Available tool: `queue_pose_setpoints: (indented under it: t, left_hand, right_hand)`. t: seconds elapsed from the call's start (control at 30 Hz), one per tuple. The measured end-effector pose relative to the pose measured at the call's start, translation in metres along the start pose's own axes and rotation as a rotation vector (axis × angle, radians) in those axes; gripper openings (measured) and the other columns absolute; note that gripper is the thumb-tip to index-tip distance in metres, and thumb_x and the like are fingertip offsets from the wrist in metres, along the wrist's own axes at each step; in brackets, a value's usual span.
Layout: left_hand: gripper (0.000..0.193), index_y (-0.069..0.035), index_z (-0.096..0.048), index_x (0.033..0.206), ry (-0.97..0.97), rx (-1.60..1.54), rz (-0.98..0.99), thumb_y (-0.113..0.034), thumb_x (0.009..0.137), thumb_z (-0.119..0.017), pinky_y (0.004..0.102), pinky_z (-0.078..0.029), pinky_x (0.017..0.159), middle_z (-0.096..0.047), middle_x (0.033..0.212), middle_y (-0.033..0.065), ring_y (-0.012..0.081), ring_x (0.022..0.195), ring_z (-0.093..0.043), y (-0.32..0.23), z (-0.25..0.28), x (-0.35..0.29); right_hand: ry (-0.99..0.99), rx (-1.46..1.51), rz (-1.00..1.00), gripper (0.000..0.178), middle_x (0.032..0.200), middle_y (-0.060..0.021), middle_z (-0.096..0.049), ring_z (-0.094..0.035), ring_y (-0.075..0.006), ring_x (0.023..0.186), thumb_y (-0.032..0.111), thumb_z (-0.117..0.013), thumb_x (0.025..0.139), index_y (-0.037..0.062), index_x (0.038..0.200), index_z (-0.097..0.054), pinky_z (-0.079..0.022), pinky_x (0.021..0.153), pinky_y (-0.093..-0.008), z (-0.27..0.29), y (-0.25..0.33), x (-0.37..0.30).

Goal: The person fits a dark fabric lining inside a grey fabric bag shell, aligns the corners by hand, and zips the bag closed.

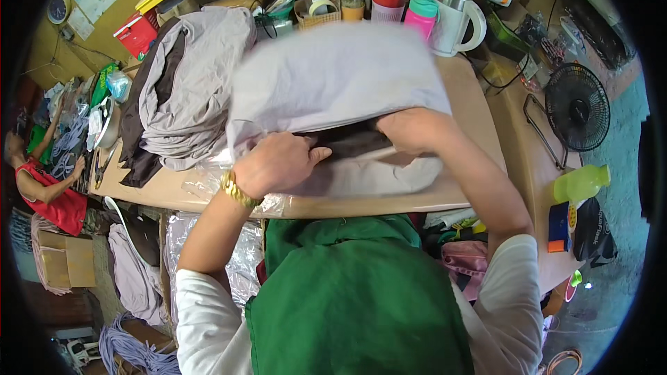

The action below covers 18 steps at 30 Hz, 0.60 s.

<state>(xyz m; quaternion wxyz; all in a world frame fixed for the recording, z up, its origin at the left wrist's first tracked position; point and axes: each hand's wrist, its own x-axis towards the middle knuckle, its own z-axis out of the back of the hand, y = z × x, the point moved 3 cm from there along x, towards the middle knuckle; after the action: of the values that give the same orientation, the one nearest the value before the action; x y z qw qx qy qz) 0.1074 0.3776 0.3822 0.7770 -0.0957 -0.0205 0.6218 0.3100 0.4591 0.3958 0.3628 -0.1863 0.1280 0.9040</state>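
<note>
A folded light grey garment (347, 76) lies in front of me on the table, its far part raised and smeared by motion. Dark cloth (354, 140) shows in the gap between its upper and lower layers. At the left of this gap, my left hand (280, 161) is closed on the garment's edge, with the thumb sticking out to the right. On the other side, my right hand (415, 130) grips the upper layer, its fingertips hidden in the fold. A gold-coloured bracelet (238, 189) circles my left wrist.
A pile of light grey and dark garments (187, 90) sits left on the table (479, 125). Along the back stand a pink bottle (420, 15), a steel kettle (455, 19) and a basket (316, 14). A black fan (577, 107) is at right; a person in red (55, 194) is far left.
</note>
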Motion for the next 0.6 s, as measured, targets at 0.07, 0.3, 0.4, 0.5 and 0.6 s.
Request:
queue_pose_setpoints:
  t: [0.07, 0.3, 0.4, 0.5, 0.6]
  left_hand:
    - [0.046, 0.001, -0.061, 0.117, 0.090, 0.040, -0.020, -0.035, 0.088, -0.061, 0.0486, -0.049, 0.073, -0.066, 0.083, 0.0251, 0.0440, 0.077, -0.063, -0.005, 0.005, -0.006]
    - [0.054, 0.004, -0.057, 0.117, -0.096, -0.041, -0.295, -0.020, 0.072, -0.076, 0.0443, -0.050, 0.081, -0.065, 0.093, 0.0249, 0.0389, 0.093, -0.063, 0.014, 0.028, -0.016]
    - [0.044, 0.001, -0.056, 0.110, -0.058, -0.085, -0.318, -0.012, 0.072, -0.075, 0.0439, -0.049, 0.081, -0.063, 0.099, 0.0228, 0.0394, 0.095, -0.061, 0.015, 0.033, -0.013]
    - [0.035, -0.001, -0.056, 0.107, -0.146, -0.161, -0.377, -0.010, 0.076, -0.071, 0.0425, -0.050, 0.082, -0.062, 0.104, 0.0182, 0.0379, 0.095, -0.061, 0.007, 0.038, -0.014]
    - [0.028, -0.002, -0.057, 0.103, -0.255, -0.147, -0.486, -0.009, 0.079, -0.069, 0.0402, -0.051, 0.076, -0.061, 0.103, 0.0140, 0.0345, 0.089, -0.062, 0.004, 0.037, -0.016]
  right_hand:
    - [0.042, 0.085, 0.056, 0.038, 0.113, -0.0177, -0.065, -0.061, -0.0346, 0.106, 0.017, -0.053, 0.090, 0.0099, 0.128, -0.059, -0.047, 0.092, -0.0446, 0.003, -0.004, -0.001]
    - [-0.172, 0.351, 0.524, 0.026, 0.101, -0.0180, -0.064, -0.061, -0.0373, 0.097, 0.015, -0.060, 0.086, 0.0079, 0.110, -0.060, -0.046, 0.082, -0.0469, 0.005, 0.013, -0.032]
    - [-0.335, 0.030, 0.253, 0.014, 0.076, -0.0174, -0.060, -0.062, -0.0374, 0.076, 0.007, -0.057, 0.083, 0.0049, 0.096, -0.058, -0.047, 0.067, -0.0484, -0.010, 0.006, -0.037]
    - [-0.456, 0.101, 0.335, 0.013, 0.074, -0.0172, -0.059, -0.061, -0.0378, 0.069, 0.004, -0.059, 0.079, 0.0049, 0.093, -0.059, -0.047, 0.062, -0.0479, -0.013, -0.007, -0.040]
    - [-0.447, 0.001, 0.226, 0.014, 0.077, -0.0160, -0.061, -0.062, -0.0356, 0.074, 0.004, -0.061, 0.078, 0.0050, 0.092, -0.060, -0.047, 0.063, -0.0469, -0.009, -0.009, -0.051]
